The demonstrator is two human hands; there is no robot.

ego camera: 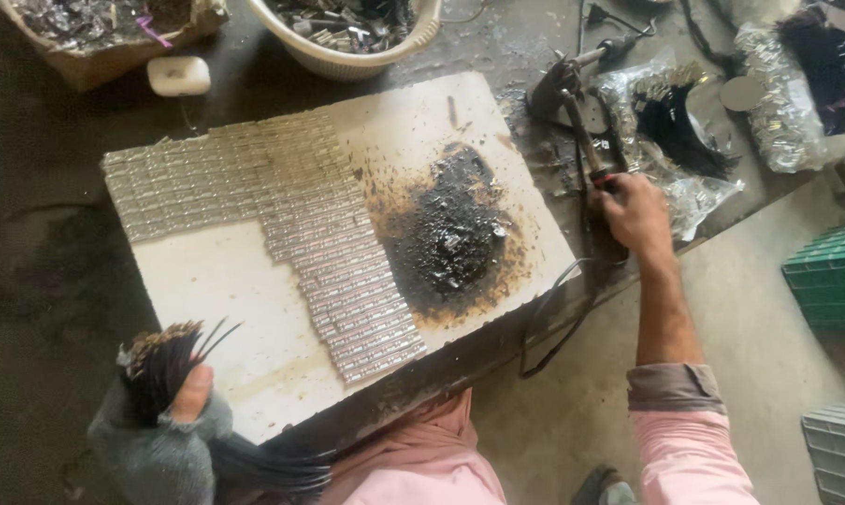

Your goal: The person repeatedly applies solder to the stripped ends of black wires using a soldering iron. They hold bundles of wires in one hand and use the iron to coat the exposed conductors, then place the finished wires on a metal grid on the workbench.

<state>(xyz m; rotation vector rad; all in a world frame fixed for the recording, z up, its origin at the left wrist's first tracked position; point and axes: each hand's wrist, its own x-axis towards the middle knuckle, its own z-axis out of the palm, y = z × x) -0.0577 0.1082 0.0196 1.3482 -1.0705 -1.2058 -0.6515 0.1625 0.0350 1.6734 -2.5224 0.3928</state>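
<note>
My left hand (174, 416), in a grey fingerless glove, grips a bundle of thin black wires (160, 365) with bare tips at the near left corner of a white board (226, 290). My right hand (635, 213) holds the handle of a soldering iron (583, 131) that rests in its stand just off the board's right edge. Rows of small silver metal parts (301, 210) cover the left and middle of the board. A burnt black patch with solder blobs (450, 229) lies on its right half.
A white basket (347, 58) and a cardboard box (104, 51) of metal scrap stand at the back. Clear bags with black wires (684, 140) lie at the right. A black cord (548, 318) hangs off the table edge. Green and grey crates (834, 276) stand on the floor.
</note>
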